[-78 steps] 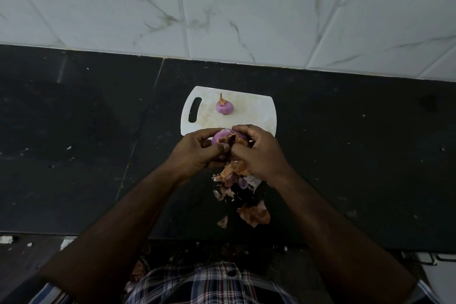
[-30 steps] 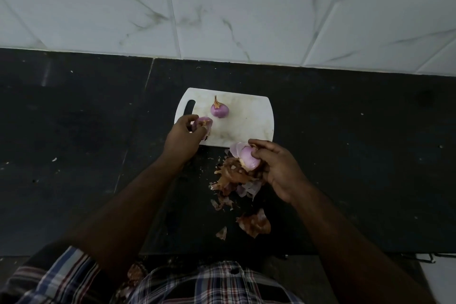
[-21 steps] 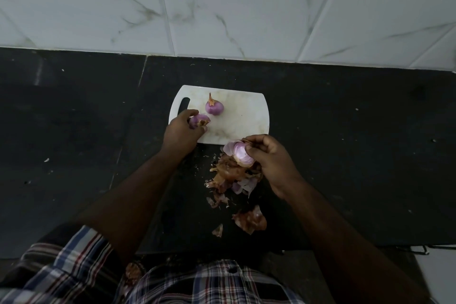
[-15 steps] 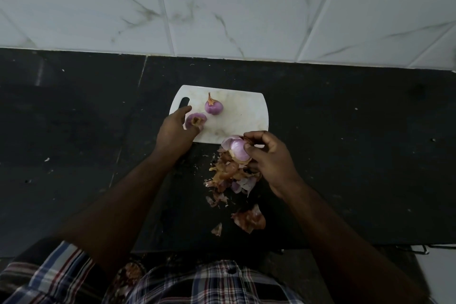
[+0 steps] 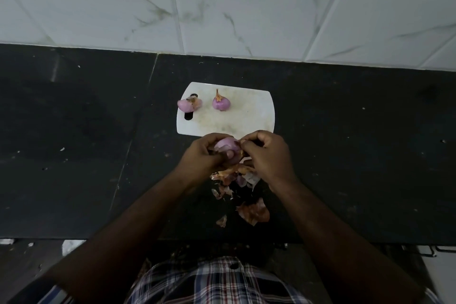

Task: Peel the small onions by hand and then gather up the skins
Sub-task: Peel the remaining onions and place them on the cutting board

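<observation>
A pale purple onion (image 5: 227, 147) sat mid-frame, seemingly part-peeled. Two small purple onions (image 5: 189, 104) (image 5: 221, 103) lay above it, and brown papery skins (image 5: 246, 195) lay scattered below.

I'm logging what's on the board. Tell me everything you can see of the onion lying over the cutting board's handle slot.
The onion over the slot is small, pale purple and glossy, with a brown papery scrap at its upper right end. It lies on its side at the left edge of the white cutting board, partly covering the handle slot. Neither hand touches it; it sits apart from the second onion.
</observation>
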Motion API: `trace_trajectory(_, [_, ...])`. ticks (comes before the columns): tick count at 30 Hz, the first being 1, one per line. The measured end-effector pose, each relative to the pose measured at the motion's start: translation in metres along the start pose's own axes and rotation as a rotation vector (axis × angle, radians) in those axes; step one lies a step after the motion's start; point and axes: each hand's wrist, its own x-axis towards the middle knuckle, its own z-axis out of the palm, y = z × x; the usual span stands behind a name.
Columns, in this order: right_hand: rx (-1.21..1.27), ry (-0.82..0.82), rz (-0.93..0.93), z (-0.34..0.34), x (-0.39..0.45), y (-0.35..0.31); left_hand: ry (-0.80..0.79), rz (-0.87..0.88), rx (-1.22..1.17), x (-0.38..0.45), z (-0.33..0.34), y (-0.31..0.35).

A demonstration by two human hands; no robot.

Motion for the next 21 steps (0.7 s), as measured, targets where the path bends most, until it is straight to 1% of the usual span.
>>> trace_trajectory(4, [-0.132,0.002,-0.061,-0.010,0.002,-0.006,-0.105,-0.063,-0.088,-0.005,-0.004,0.004])
trace_trajectory(8, [-0.217,0.052,-0.087,-0.011,0.005,-0.005,-0.188,-0.097,-0.112,-0.009,-0.006,0.004])
trace_trajectory(11, [-0.264,0.060,-0.084,-0.009,0.007,0.000,-0.264,-0.116,-0.115,-0.012,-0.005,0.004])
trace_trajectory(15, [-0.344,0.028,-0.079,-0.008,0.006,0.006,-0.297,-0.117,-0.100,-0.014,-0.006,0.004])
trace_trajectory(17, [-0.261,-0.029,-0.049,-0.010,0.006,0.008,-0.267,-0.136,-0.119,-0.014,-0.007,0.003])
trace_trajectory(20, [0.106,-0.192,0.047,-0.017,0.006,0.004,-0.205,-0.185,-0.141,-0.012,-0.010,0.003])
trace_trajectory(21, [0.172,-0.251,0.049,-0.021,0.005,0.002,-0.190,-0.191,-0.131,-0.011,-0.011,0.003])
